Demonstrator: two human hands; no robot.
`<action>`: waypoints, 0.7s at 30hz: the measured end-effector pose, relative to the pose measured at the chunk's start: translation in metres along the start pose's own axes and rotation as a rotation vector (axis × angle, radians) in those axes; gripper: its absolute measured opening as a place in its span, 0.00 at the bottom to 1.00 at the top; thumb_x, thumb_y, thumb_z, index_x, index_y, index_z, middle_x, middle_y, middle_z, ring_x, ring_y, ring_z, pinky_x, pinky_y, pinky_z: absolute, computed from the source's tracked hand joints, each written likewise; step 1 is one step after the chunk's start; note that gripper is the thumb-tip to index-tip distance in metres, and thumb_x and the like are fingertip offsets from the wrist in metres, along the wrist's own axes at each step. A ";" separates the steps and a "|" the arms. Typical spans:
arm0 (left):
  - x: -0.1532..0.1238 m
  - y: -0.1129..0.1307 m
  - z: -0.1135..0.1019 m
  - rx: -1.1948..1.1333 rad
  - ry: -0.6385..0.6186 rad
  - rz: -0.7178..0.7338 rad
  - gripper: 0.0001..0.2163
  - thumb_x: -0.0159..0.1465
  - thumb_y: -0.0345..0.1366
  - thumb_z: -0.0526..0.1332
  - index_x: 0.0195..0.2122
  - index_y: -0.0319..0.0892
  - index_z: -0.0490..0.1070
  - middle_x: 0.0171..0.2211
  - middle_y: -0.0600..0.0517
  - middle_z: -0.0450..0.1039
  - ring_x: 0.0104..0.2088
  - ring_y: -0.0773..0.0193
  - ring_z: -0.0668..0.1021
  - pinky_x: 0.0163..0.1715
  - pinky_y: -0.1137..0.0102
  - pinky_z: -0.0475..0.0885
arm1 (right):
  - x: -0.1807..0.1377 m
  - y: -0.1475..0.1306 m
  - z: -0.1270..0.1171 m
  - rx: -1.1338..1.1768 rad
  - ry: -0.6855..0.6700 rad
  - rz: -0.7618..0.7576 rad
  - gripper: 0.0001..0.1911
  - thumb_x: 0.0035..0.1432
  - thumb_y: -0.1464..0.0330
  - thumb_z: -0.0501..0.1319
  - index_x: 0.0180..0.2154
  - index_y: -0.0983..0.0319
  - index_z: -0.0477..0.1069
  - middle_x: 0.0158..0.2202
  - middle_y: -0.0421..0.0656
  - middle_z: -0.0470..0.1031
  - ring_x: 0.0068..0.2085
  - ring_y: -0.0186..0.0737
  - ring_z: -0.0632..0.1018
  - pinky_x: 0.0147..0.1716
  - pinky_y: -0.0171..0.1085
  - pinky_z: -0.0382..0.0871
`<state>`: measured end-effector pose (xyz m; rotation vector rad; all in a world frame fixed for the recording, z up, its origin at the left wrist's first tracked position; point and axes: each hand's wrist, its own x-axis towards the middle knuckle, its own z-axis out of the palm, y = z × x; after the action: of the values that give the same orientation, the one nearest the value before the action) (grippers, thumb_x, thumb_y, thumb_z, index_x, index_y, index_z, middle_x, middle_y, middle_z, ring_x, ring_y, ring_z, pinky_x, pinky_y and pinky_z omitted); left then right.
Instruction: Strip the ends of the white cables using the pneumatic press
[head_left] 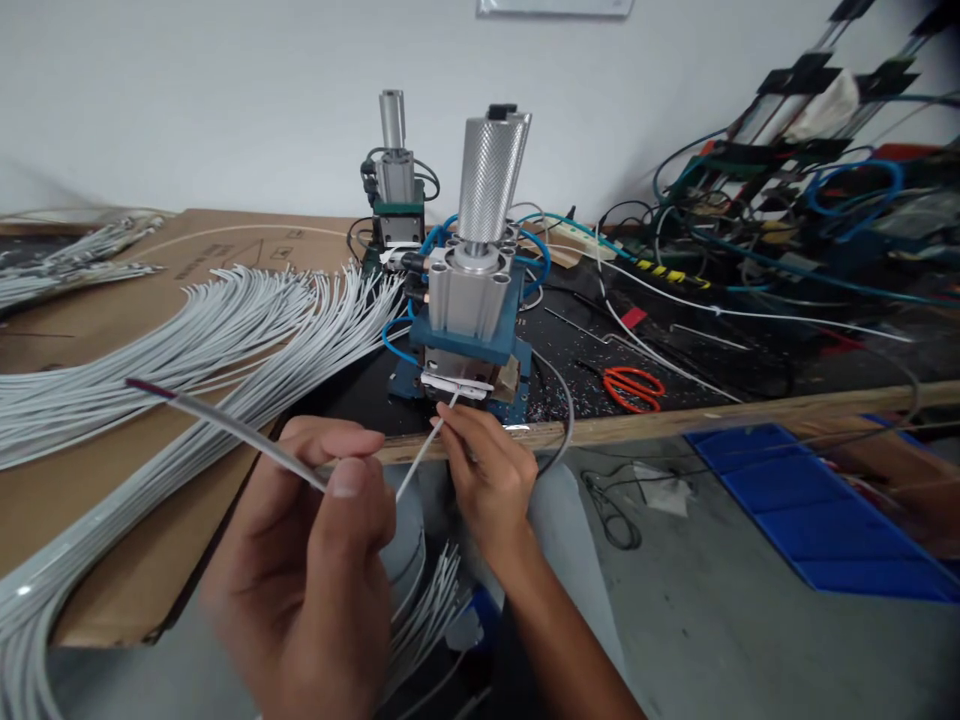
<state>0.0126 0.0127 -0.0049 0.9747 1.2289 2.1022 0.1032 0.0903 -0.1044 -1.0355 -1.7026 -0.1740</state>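
Note:
Close to the camera, my left hand [322,560] pinches a white cable [240,430] between thumb and fingers. That cable's dark reddish end points up to the left. My right hand [487,470] is closed on a thin white cable [421,462], whose tip meets the white slotted front [457,387] of a small pneumatic machine [469,300]. Whether both hands hold one and the same cable, I cannot tell. The machine has a knurled metal cylinder on top and a blue base. Loose white cables [431,610] hang at my lap, partly hidden by my left hand.
Bundles of white cables [172,370] lie over cardboard [217,240] at the left. A second machine [395,180] stands behind. Orange-handled scissors [632,388], tubes and wires lie on the dark bench at the right. A blue panel [817,510] is near the floor.

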 end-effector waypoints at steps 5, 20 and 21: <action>-0.003 0.000 0.004 -0.014 0.023 -0.062 0.09 0.64 0.26 0.60 0.33 0.43 0.79 0.30 0.52 0.64 0.22 0.75 0.59 0.19 0.75 0.54 | 0.002 0.001 0.004 -0.059 0.006 0.027 0.14 0.61 0.70 0.60 0.47 0.61 0.79 0.46 0.36 0.73 0.48 0.08 0.74 0.51 0.11 0.69; -0.008 -0.006 -0.003 0.007 0.006 -0.109 0.05 0.64 0.28 0.62 0.33 0.42 0.76 0.30 0.52 0.63 0.24 0.73 0.61 0.21 0.74 0.55 | 0.005 0.001 0.010 -0.127 0.015 0.030 0.14 0.61 0.68 0.60 0.47 0.58 0.79 0.46 0.34 0.73 0.47 0.09 0.75 0.50 0.12 0.68; -0.008 -0.006 -0.003 0.011 0.009 -0.105 0.05 0.64 0.28 0.62 0.32 0.42 0.76 0.30 0.52 0.62 0.25 0.73 0.61 0.21 0.74 0.55 | 0.005 0.001 0.011 -0.124 0.010 0.034 0.14 0.62 0.68 0.60 0.47 0.58 0.79 0.46 0.35 0.73 0.47 0.09 0.75 0.48 0.11 0.68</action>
<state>0.0155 0.0087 -0.0139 0.8866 1.2689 2.0225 0.0965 0.0998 -0.1050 -1.1529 -1.6809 -0.2653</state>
